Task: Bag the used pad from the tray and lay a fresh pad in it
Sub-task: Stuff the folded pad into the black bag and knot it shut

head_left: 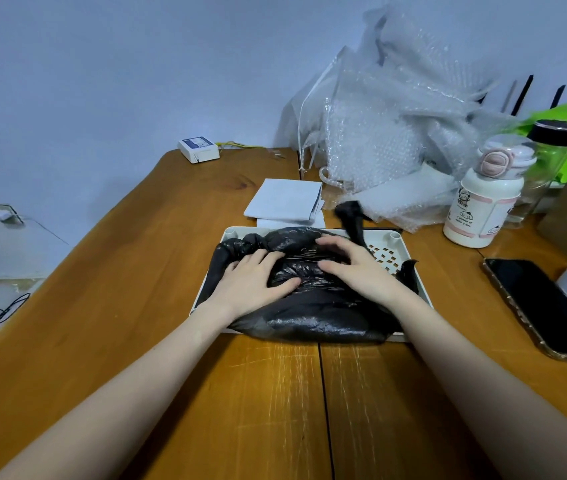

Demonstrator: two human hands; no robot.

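Two bare forearms reach from the near edge of a scratched brown wooden table [136, 271] to a bulging, glossy black plastic bag [313, 317] that lies in a shallow white plastic tray [413, 271] with a perforated floor, its near end spilling over the tray's near rim. The risk from here, by my judgement: thin film pressed hard could split or slide off that near rim, and one loose black handle [353, 216] standing up at the far right suggests the mouth may not be tied, so the contents could slip back out. The left hand [254, 282] lies flat on the bag, fingers spread and unclenched, pressing rather than pinching. The right hand [351, 268] arches over the bag's middle, fingertips bent down into the film; whether it has caught a fold cannot be told. The used pad itself is not visible, presumably inside the bag. Just beyond the tray's far rim waits a folded white fresh pad [283, 200], and behind it a heap of clear bubble wrap [396, 133].
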